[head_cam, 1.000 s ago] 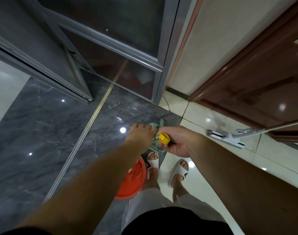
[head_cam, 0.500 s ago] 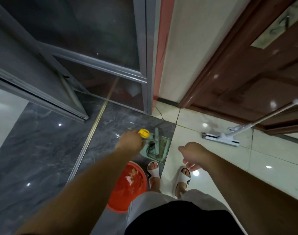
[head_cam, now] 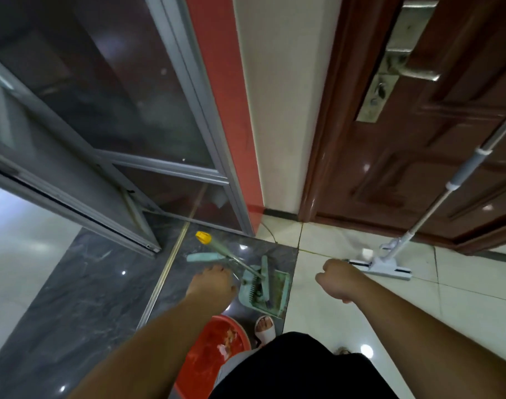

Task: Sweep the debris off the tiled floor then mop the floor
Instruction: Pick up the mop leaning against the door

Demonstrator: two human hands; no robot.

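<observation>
Glossy grey and cream floor tiles (head_cam: 73,283) meet beside a brown wooden door (head_cam: 418,168), where a person stands over cleaning tools.

Both arms reach forward and down. The left hand (head_cam: 211,283) hangs knuckles-up just beside the green dustpan (head_cam: 264,289); whether its curled fingers grip the pan's slanting handles cannot be told. A yellow-tipped broom handle (head_cam: 203,237) and a pale green handle (head_cam: 205,257) rise from the dustpan, away from the person. The right hand (head_cam: 336,279), on the dustpan's other side, is a loose fist holding nothing. Beyond it, the white mop (head_cam: 381,266) rests on the cream tiles, its pole leaning against the door. A red basin (head_cam: 214,349) sits nearer the person than the dustpan.
</observation>
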